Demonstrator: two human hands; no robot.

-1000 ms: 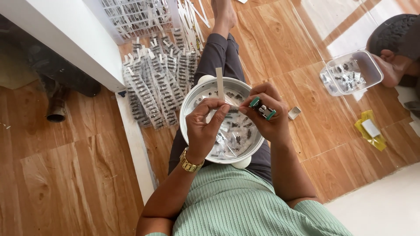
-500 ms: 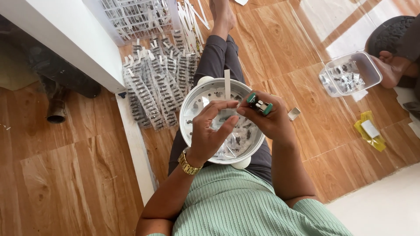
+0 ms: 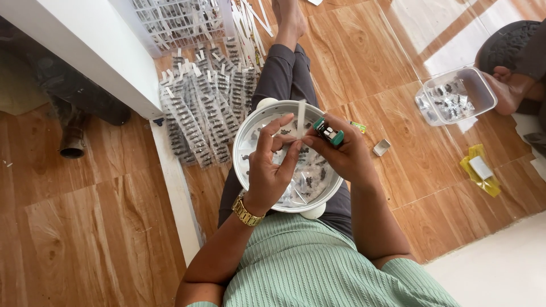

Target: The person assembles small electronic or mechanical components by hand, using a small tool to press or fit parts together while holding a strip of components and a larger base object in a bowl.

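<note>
The left hand [image 3: 272,165], with a gold metal wristwatch [image 3: 245,211] on its wrist, is partly closed: thumb and forefinger pinch the lower end of a narrow white paper strip [image 3: 301,118], the other fingers spread loosely. The strip stands nearly upright, pointing to 12 o'clock above the bowl. The right hand [image 3: 341,153] is curled shut around a small green-and-black hand stapler [image 3: 329,132], its fingertips meeting those of the left hand at the strip's base.

Both hands hover over a round white plastic bowl [image 3: 245,132] resting on the person's lap. The bowl holds small clear packets with dark contents.

At 10 o'clock from the bowl, rows of filled clear packets on white strips [image 3: 199,108] lie on the wooden floor. At 2 o'clock, well apart, stands a clear rectangular plastic container [image 3: 455,96] beside another person's foot. At 4 o'clock lies a yellow packet [image 3: 480,169].
</note>
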